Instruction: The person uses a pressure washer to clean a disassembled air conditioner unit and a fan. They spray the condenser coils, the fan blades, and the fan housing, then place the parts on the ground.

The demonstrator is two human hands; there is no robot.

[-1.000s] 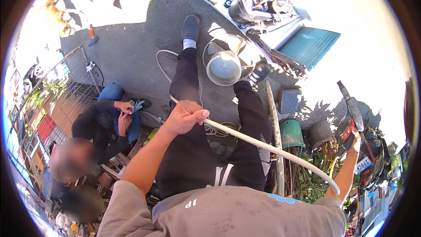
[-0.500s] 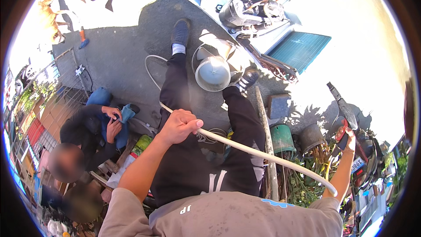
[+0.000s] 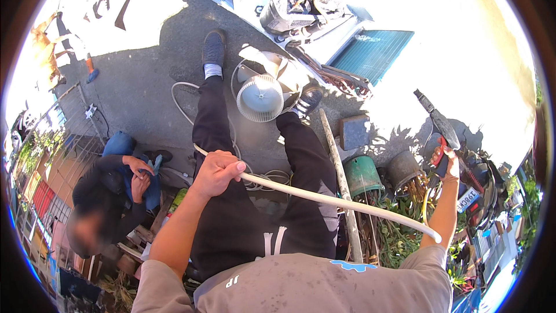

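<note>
The hose crosses over the legs, the pole lying between them and the buckets.

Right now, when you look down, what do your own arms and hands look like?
The left hand and right hand are bare, with no gloves. The forearms are uncovered too, and I see no watch. Up top are a short grey-brown cloth left sleeve and a matching right sleeve.

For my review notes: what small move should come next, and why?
Probably slide the left hand along the cream hose toward its free end: that end overlaps the right forearm in view, well away from the grip, and the right hand holds a red-and-black tool.
</note>
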